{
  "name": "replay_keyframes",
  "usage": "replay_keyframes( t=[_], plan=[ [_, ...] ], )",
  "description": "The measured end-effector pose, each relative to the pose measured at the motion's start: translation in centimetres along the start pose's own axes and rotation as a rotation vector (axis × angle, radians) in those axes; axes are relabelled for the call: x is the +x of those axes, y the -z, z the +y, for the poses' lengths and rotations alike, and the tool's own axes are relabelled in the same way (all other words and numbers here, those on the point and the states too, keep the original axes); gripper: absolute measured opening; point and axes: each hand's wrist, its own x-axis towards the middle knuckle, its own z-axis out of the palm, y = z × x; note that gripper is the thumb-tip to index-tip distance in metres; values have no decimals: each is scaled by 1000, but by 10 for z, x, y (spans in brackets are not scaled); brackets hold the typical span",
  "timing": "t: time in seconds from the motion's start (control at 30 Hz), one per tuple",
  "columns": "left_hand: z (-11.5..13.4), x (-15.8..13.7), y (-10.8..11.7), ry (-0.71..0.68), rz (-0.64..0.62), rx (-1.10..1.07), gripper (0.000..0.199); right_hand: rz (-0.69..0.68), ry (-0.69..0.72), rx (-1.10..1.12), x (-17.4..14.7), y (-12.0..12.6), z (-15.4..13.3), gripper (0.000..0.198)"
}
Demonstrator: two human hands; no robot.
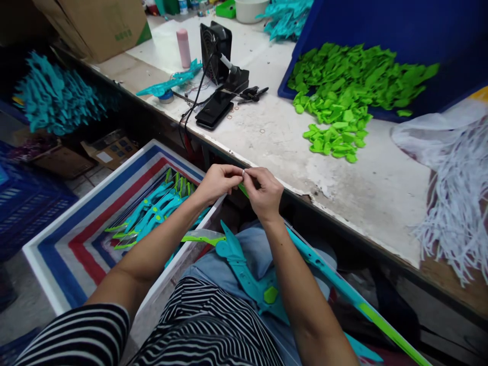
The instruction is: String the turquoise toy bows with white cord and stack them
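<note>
beyond the lap (204, 267), a worn desk (274, 132); left grip (224, 182) and right grip (263, 189) pinch a white bit (243, 173); one teal piece (237, 258) seems unfinished, boxed others (168, 206) seemingly done.

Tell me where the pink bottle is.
In the head view, the pink bottle stands on the white table, upper left of centre, between the cardboard box on its left and the black fan.
</note>
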Motion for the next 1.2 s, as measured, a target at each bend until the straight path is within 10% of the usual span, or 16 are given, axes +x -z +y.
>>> replay_keyframes(
  t=[0.33, 0.53, 0.9, 1.07, 1.2],
  plan=[
    [-16, 2, -7, -156, 133, 466, 14, 14, -204, 85, -16, 3, 7, 15],
    [-17, -4, 4, -71, -81, 390, 13, -41, -126, 47, -32, 3, 6, 16],
    [-47, -13, 2, -145, 28, 466, 15, -54, -77, -177, -49, -10, 26, 15],
    [-56, -88, 23, -144, 317, 420, 15, -34, -26, -96, -60, 0, 2, 15],
    [-88, -181, 36, 430, 275, 347, 34, -377, 161, 27, -86, -19, -20, 18]
  ],
)
